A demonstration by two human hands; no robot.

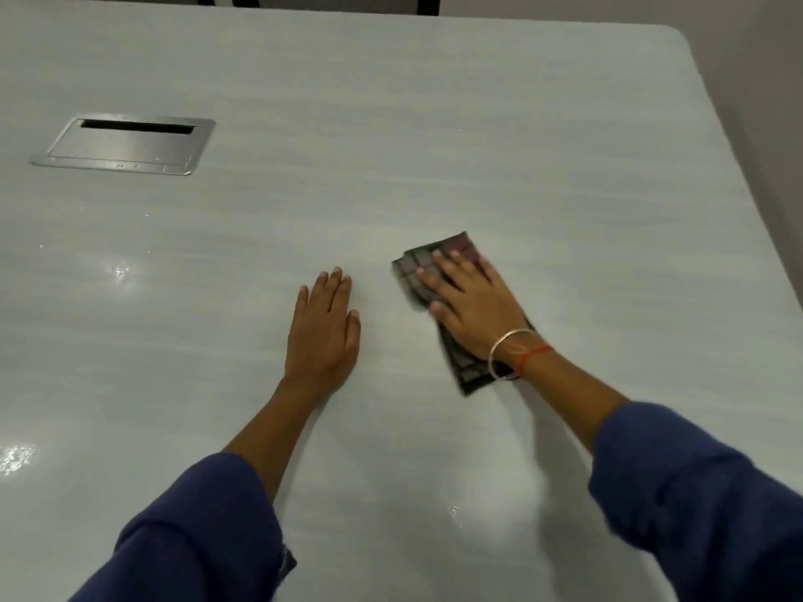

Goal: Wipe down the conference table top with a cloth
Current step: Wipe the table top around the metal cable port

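A dark checked cloth is pressed flat onto the pale table top by the right hand, fingers straight and slightly spread. The left hand is laid flat on the table just beside it, fingers together.

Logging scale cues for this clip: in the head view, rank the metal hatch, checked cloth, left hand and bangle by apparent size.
1. metal hatch
2. left hand and checked cloth: alike, and the right hand covers part of the cloth, so unranked
3. bangle
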